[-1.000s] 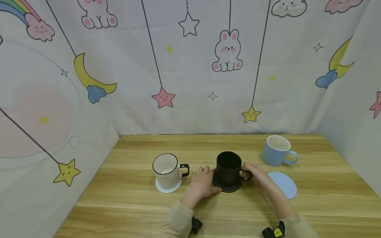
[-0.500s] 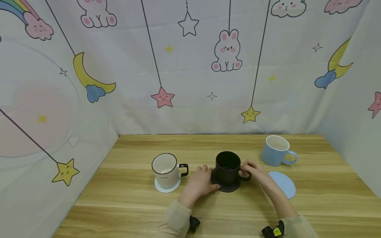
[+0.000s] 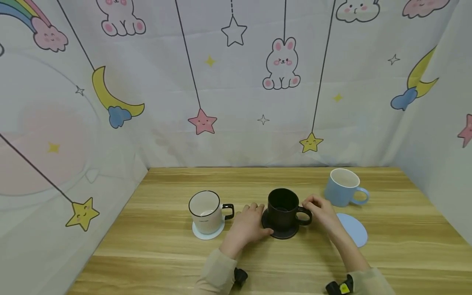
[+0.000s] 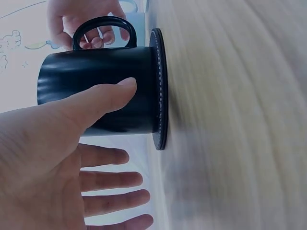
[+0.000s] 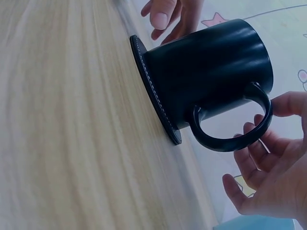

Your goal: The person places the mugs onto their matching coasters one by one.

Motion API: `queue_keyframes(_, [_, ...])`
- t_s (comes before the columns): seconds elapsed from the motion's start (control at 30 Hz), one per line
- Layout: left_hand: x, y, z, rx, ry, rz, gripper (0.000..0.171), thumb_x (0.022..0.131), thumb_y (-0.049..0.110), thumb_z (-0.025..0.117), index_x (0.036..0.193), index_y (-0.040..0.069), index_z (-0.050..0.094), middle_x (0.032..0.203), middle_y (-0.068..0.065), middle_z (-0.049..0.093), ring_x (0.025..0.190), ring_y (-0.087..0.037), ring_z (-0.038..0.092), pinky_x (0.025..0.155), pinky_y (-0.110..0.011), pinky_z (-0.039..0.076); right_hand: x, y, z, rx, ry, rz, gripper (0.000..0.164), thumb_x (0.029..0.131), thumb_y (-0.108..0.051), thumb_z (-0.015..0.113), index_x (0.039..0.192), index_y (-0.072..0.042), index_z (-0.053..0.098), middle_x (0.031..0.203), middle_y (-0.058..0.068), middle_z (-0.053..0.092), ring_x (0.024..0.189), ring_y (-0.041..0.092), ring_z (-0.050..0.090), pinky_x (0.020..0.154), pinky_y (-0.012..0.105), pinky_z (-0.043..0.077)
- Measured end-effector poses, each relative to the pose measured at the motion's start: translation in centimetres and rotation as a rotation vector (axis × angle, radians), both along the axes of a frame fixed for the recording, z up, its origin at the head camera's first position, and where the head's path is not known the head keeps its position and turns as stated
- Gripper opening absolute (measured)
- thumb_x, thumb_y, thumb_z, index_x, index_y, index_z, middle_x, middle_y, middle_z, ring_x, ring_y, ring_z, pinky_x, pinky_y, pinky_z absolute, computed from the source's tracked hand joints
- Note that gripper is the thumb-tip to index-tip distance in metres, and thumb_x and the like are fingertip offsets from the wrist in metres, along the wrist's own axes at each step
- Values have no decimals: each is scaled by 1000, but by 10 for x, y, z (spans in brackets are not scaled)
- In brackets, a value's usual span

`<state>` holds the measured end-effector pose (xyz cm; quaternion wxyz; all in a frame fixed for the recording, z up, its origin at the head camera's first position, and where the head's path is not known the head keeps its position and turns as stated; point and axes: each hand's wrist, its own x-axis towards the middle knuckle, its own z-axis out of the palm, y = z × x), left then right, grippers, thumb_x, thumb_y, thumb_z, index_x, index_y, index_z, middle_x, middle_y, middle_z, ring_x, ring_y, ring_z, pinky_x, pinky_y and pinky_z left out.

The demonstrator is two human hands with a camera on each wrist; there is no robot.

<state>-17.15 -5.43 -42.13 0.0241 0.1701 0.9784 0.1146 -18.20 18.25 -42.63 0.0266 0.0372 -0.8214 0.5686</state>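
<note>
Head view, black mug (image 3: 282, 213): upright on a black coaster (image 3: 286, 234), between my hands, its handle (image 5: 230, 145) pointing to 3 o'clock.
Left hand (image 3: 248, 224): at the mug's 9 o'clock, fingers straight and spread, thumb by the coaster's near edge; whether it touches, I cannot tell.
Right hand (image 3: 321, 212): at 3 o'clock, just beside the handle, fingers loosely bent and parted; I cannot tell if a fingertip brushes the handle.
White mug (image 3: 207, 219): at 9 o'clock beyond my left hand, dark-rimmed, on a pale coaster (image 3: 207, 236), its handle toward 3 o'clock.
Blue mug (image 3: 339, 194): at 2 o'clock from the black one.
Light-blue disc (image 3: 355, 231): flat at 3 o'clock, partly behind my right forearm.
Surface (image 3: 155, 250): wood-grained.
Patterned cloth (image 3: 236, 94): hangs at 12 o'clock.
</note>
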Motion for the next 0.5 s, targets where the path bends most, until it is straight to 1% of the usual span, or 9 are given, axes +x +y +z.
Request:
queue_keyframes(0.1, [2,-1,4,15,10,-3,77,80,51,73,141,10,48,134,-9,55,120,-29,53,92,-49,49,0,-1,1,0,13,1,16,93,-13,59,90,3,59,84,-6,62,78,1,52,76,19,42])
queue_keyframes(0.27, [6,0,11,23,39,7,75,81,50,72,140,10,49,133,-9,55,121,-28,53,91,-50,49,0,-3,4,19,26,-9,14,93,-15,61,87,-2,60,84,-1,64,78,0,51,75,19,42])
queue_keyframes(0.33, [7,1,13,12,59,11,75,81,51,71,140,10,49,133,-9,55,121,-28,53,90,-50,49,-1,-4,5,28,44,-18,14,93,-15,60,87,-2,60,84,0,64,77,1,51,74,19,42])
queue_keyframes(0.4, [8,2,14,5,73,12,76,82,53,69,141,9,47,134,-10,55,122,-29,53,91,-50,49,-1,-5,4,45,62,-30,15,93,-15,60,88,-1,61,83,1,62,76,1,51,73,19,43])
queue_keyframes(0.5, [8,2,14,2,95,12,79,84,57,65,143,9,45,136,-10,54,122,-29,54,90,-49,50,-3,-8,3,107,99,-43,16,93,-15,60,90,1,62,82,0,61,74,1,52,71,19,44])
